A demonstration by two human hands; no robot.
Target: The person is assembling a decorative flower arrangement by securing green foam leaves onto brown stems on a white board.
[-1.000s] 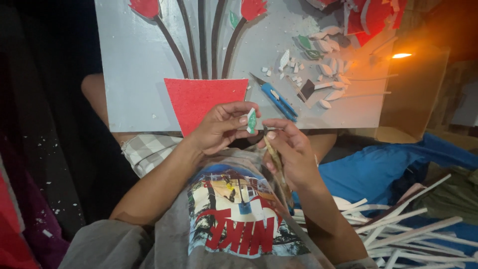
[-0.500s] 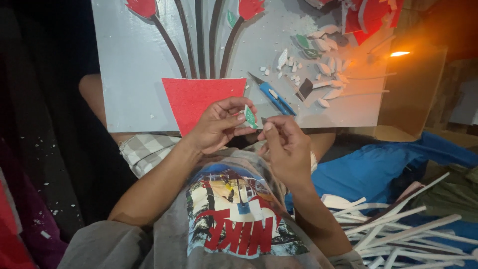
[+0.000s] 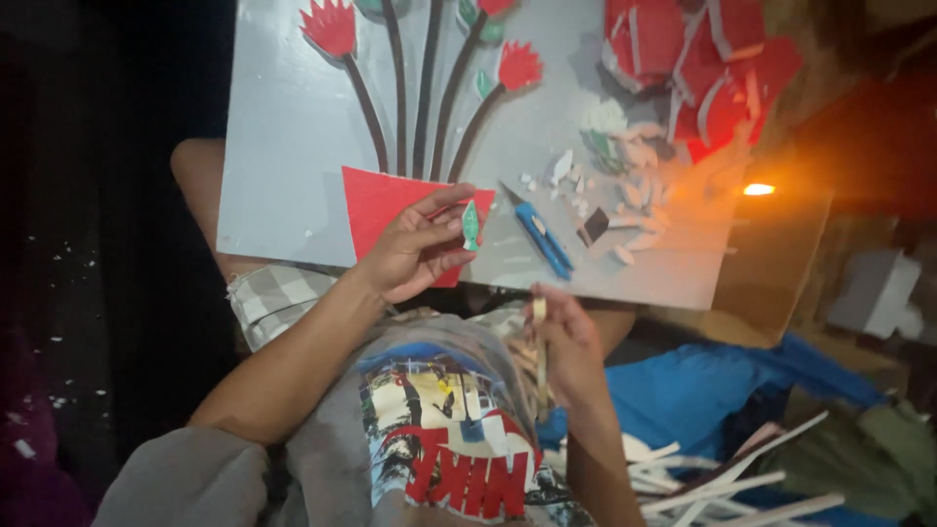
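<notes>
Far left on the grey board (image 3: 283,146): a red flower (image 3: 330,27) on a dark stem (image 3: 366,102), above a red paper vase (image 3: 386,210).

Just right of the vase, the left hand (image 3: 415,249), palm turned up, over the near edge of the board. Thumb and fingers (image 3: 444,234) pressed together on a small green leaf piece (image 3: 471,224), pinching its lower part. Held upright, long axis running near to far, tip pointing far, toward the stems. Shape like a narrow leaf, teal green, with small notches along the edge; looked like thin foam or paper, but hard to tell.

Further right and nearer, the right hand (image 3: 566,346), well apart from the leaf piece, below the board edge and over the lap. Fingers curled around a thin pale stick (image 3: 539,337), pinching it near its top. Clearly less near to the leaf than the left hand.

On the board to the right: a blue cutter knife (image 3: 542,239), lying diagonal, then white scraps (image 3: 634,185) and red cut pieces (image 3: 703,68) at far right. Pale strips (image 3: 722,483) on the floor, near right.
</notes>
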